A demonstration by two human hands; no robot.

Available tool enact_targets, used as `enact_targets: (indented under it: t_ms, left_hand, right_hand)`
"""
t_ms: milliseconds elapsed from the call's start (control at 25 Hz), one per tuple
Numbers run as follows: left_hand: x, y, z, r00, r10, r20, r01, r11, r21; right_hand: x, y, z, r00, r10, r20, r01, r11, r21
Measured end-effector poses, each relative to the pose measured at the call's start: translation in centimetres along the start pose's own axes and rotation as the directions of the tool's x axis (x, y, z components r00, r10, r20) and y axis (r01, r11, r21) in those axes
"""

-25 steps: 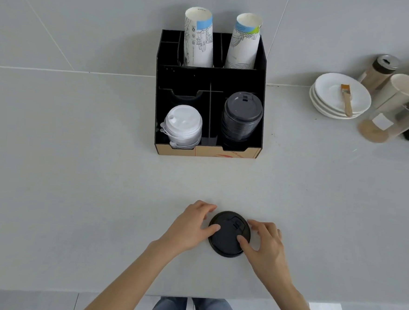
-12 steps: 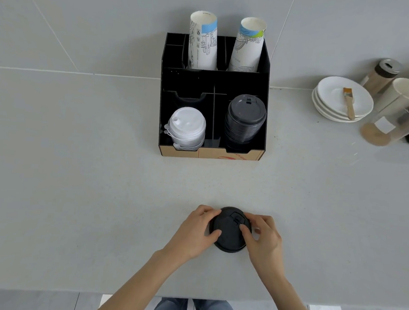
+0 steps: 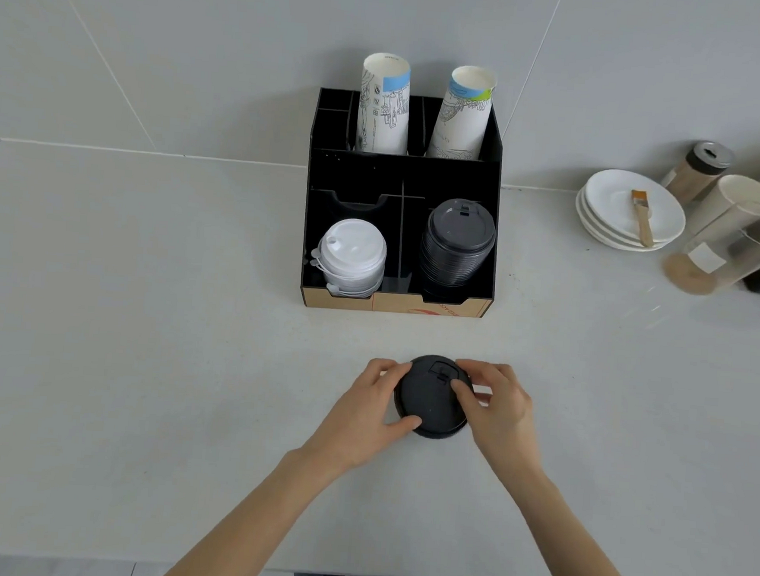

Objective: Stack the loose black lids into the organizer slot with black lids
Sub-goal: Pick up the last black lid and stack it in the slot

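Observation:
A loose black lid lies near the counter's front edge, held from both sides. My left hand grips its left rim, thumb under the near edge. My right hand grips its right rim, fingers resting on top. Whether more lids sit beneath it I cannot tell. Further back stands the black organizer. Its front right slot holds a tall stack of black lids. The front left slot holds a stack of white lids.
Two stacks of paper cups rise from the organizer's back slots. At the right stand stacked white plates with a brush, a shaker jar and clear cup dispensers. A tiled wall runs behind.
Both hands have closed in around the black lid and moved it slightly away from me, toward the organizer. The camera view has shifted a little.

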State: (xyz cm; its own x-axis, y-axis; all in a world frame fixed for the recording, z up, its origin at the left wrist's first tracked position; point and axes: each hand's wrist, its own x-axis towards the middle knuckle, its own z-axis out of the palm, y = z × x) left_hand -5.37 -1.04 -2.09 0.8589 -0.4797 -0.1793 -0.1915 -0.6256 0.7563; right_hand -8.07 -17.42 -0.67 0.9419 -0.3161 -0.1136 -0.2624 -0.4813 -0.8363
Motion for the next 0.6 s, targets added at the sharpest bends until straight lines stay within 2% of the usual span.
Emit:
enact_targets:
  t_ms: [200, 440, 600]
  left_hand:
    - [1.6, 1.2, -1.9, 0.998, 0.055, -0.025, -0.055, 0.998, 0.016]
    - [4.2, 2.4, -4.1, 0.98, 0.121, -0.155, -0.119, 0.993, 0.025]
    - [6.1, 3.2, -5.3, 0.973, 0.14, -0.186, -0.135, 0.99, 0.038]
  right_hand:
    - [2.7, -2.2, -1.0, 0.998, -0.066, -0.021, 0.066, 0.998, 0.005]
    - [5.8, -4.7, -2.1, 0.984, -0.17, -0.054, 0.169, 0.985, -0.018]
    - [7.9, -6.1, -2.7, 0.979, -0.189, -0.071, 0.187, 0.982, -0.031]
